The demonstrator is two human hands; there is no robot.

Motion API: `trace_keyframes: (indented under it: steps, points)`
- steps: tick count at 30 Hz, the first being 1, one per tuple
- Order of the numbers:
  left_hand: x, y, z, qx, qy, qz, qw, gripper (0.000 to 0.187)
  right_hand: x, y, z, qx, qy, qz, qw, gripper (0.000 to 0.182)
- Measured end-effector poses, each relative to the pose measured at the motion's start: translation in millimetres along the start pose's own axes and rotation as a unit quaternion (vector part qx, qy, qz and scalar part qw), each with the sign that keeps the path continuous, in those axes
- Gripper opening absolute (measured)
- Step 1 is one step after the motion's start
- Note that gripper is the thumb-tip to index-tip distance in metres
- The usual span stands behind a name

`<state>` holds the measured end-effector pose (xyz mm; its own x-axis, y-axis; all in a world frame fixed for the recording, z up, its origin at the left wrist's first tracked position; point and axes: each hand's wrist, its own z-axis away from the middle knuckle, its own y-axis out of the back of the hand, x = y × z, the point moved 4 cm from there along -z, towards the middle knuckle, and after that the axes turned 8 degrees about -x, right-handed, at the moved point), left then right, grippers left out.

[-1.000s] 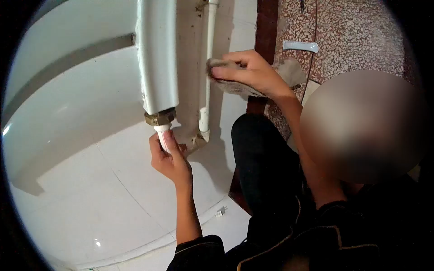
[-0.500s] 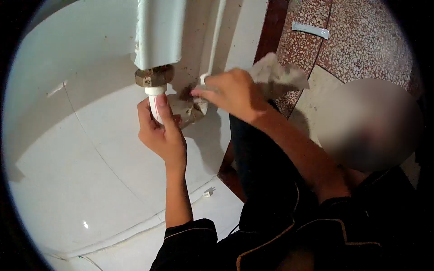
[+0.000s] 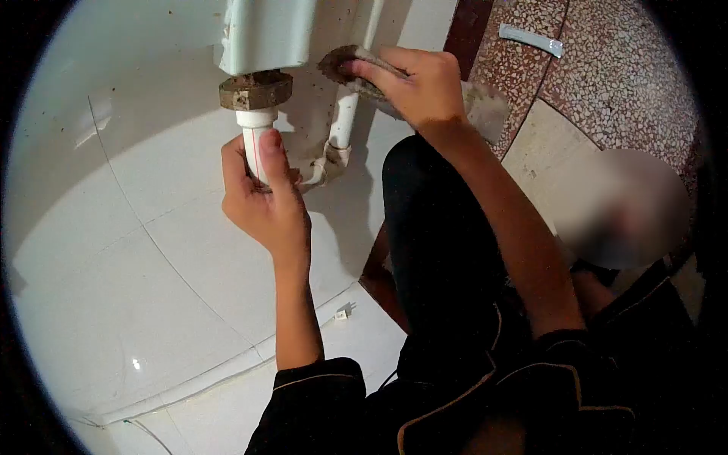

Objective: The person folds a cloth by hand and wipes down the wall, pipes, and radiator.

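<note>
My left hand [image 3: 262,201] is wrapped around a short white plastic pipe [image 3: 256,148] marked with a thin red line. Directly above it sits a dirty, rust-brown nut [image 3: 255,92] at the end of a white fixture [image 3: 271,34]. In my right hand [image 3: 425,85] is a soiled grey-brown cloth [image 3: 341,64], bunched against a thinner white pipe [image 3: 345,117]. That thinner pipe runs down to a grimy elbow [image 3: 331,161] behind my left hand, and part of the cloth hangs beyond my right wrist.
White tiles [image 3: 144,288] lie to the left. On the right, a small sachet [image 3: 531,40] rests on speckled floor [image 3: 607,91] beside a beige slab [image 3: 546,159]. A white plug [image 3: 341,314] lies near the lower tile edge. A blurred round patch [image 3: 626,208] covers part of the right side.
My right hand has moved up along the thinner pipe with the cloth, exposing more of the pipe above the elbow. My left hand keeps its grip, and the view has shifted slightly.
</note>
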<state>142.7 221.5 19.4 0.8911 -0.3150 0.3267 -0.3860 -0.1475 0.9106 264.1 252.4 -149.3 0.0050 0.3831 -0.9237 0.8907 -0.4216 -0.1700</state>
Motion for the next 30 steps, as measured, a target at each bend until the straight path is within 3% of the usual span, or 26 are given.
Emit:
trace_keyframes:
  steps: [1, 3, 5, 7, 9, 11, 12, 13, 15, 16, 18, 19, 22, 24, 25, 28, 30]
  points:
    - [1, 0, -2, 0.004, -0.008, 0.0, 1.0, 0.031, -2, -5, 6, 0.002, -0.001, 0.0, 1.0, 0.031]
    - [3, -1, -3, 0.0, -0.004, 0.008, 1.0, 0.032, -15, -23, 30, -0.044, 0.104, 0.068, 0.991, 0.027]
    - [-1, -1, -3, 0.005, 0.009, 0.012, 1.0, 0.034, -9, -23, 33, -0.048, 0.089, 0.032, 0.994, 0.024]
    - [-7, 3, -4, -0.009, -0.015, 0.074, 0.997, 0.031, -8, -11, 20, 0.009, 0.204, 0.243, 0.948, 0.034]
    - [-6, 5, -1, -0.019, -0.001, 0.067, 0.998, 0.038, 3, -6, 11, 0.033, 0.015, 0.097, 0.995, 0.034]
    - [-9, 6, -3, -0.027, -0.012, 0.068, 0.997, 0.044, 19, -4, 6, 0.045, -0.155, -0.046, 0.986, 0.032]
    - [-8, 6, -3, -0.034, 0.011, 0.084, 0.996, 0.053, 25, -5, 9, 0.06, -0.186, -0.099, 0.976, 0.046]
    - [-10, 6, -3, -0.032, 0.012, 0.083, 0.996, 0.053, 31, -6, 8, 0.059, -0.186, -0.1, 0.976, 0.046]
    - [-26, 3, -2, -0.029, 0.088, 0.267, 0.959, 0.06, 45, -10, 8, 0.096, -0.279, -0.34, 0.893, 0.056]
    - [-27, 2, 1, -0.071, 0.118, 0.282, 0.95, 0.072, 45, -13, 10, 0.095, -0.279, -0.341, 0.893, 0.056]
    - [-37, -2, 4, -0.095, 0.107, 0.331, 0.933, 0.074, 26, -19, 14, -0.009, -0.39, -0.286, 0.875, 0.054]
    - [-40, -4, 8, -0.12, 0.098, 0.377, 0.913, 0.076, 22, -22, 17, -0.017, -0.391, -0.285, 0.875, 0.054]
    - [-54, 2, 10, -0.098, 0.134, 0.374, 0.912, 0.078, 15, -35, 20, -0.079, -0.335, -0.452, 0.823, 0.053]
    - [-58, 7, 7, -0.084, 0.156, 0.384, 0.906, 0.079, 13, -34, 20, -0.122, -0.345, -0.427, 0.827, 0.053]
    - [-55, 7, 6, -0.129, 0.155, 0.379, 0.903, 0.079, 12, -34, 23, -0.164, -0.357, -0.399, 0.828, 0.054]
    - [-54, 9, 4, -0.194, 0.151, 0.381, 0.892, 0.079, 6, -29, 24, -0.144, -0.426, -0.361, 0.817, 0.052]
    - [-46, 7, 7, -0.216, 0.15, 0.386, 0.884, 0.079, 16, -32, 24, -0.184, -0.381, -0.401, 0.812, 0.053]
